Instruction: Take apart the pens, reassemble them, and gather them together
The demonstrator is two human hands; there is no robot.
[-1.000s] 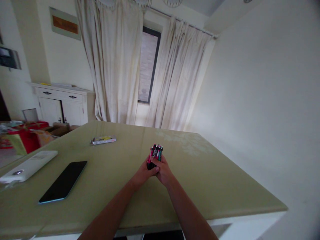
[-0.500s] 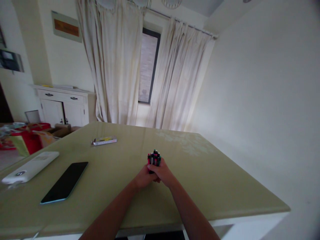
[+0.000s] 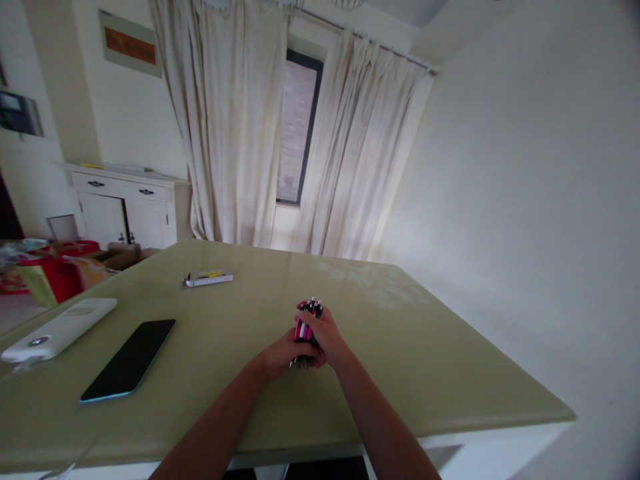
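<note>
A bundle of pens, black, pink and purple, is held between both hands over the middle of the table. My left hand wraps round its lower part. My right hand grips the upper part, the thumb lying across the front. The pens stand slightly tilted, with tips showing below my left hand and ends above my right hand. Some of the fingers are hidden behind the bundle.
On the green table, a dark phone and a white device lie at the left. A small flat package lies farther back. Red bags and a white cabinet are beyond the left edge.
My right hand has moved up the bundle, and the hands are now one above the other. More of the pens' length shows, including the lower tips. The view has shifted slightly.
</note>
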